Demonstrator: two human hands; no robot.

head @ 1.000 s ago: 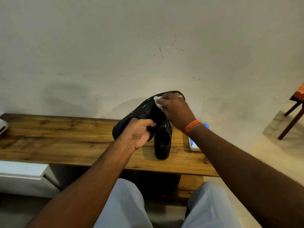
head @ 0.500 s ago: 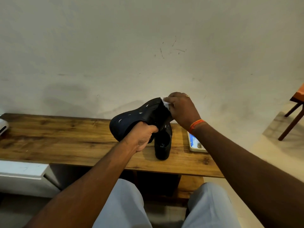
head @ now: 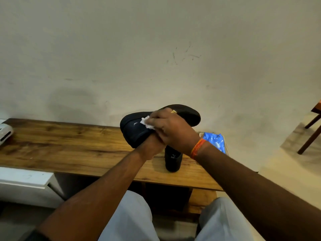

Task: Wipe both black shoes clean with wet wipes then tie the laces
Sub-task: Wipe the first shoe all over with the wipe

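A black shoe [head: 137,130] is held up above the wooden bench [head: 69,146], lying on its side with the sole facing away. My left hand [head: 152,146] grips it from below. My right hand [head: 172,129] pinches a crumpled white wet wipe [head: 146,122] and presses it against the shoe's side, covering much of my left hand. The second black shoe [head: 173,159] stands on the bench just under my hands, its upper part hidden by them.
A blue pack of wet wipes [head: 215,141] lies at the bench's right end. A white device [head: 5,133] sits at the far left. A white cabinet [head: 26,183] stands below left. Wooden chair legs [head: 311,134] stand at the right. The wall is close behind the bench.
The held shoe has turned and tilted, its sole now further right. My right hand slid the wipe from the shoe's upper end leftward onto its side.
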